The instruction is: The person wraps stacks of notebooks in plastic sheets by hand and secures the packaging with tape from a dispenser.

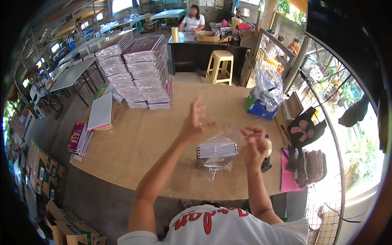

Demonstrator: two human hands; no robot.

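A small stack of white-paged booklets [217, 150] lies in clear plastic wrap [214, 164] near the front of the wooden table [134, 163]. Raised above the table to the left of the stack, my left hand [195, 122] has its fingers spread and holds nothing. On the stack's right side is my right hand [255, 150], raised with fingers curled together; something thin and greyish seems to be at the fingertips, too blurred to name. Just behind that hand stands a black tape dispenser [266, 163] with a tape roll [268, 148], partly hidden.
Tall piles of plastic-wrapped books [147, 69] stand at the back left. Loose booklets [80, 139] lie at the left edge. A blue-green box [261, 108] of crumpled plastic sits back right, near a pink sheet [288, 175]. A person [193, 20] sits at a far desk behind a yellow stool [221, 65].
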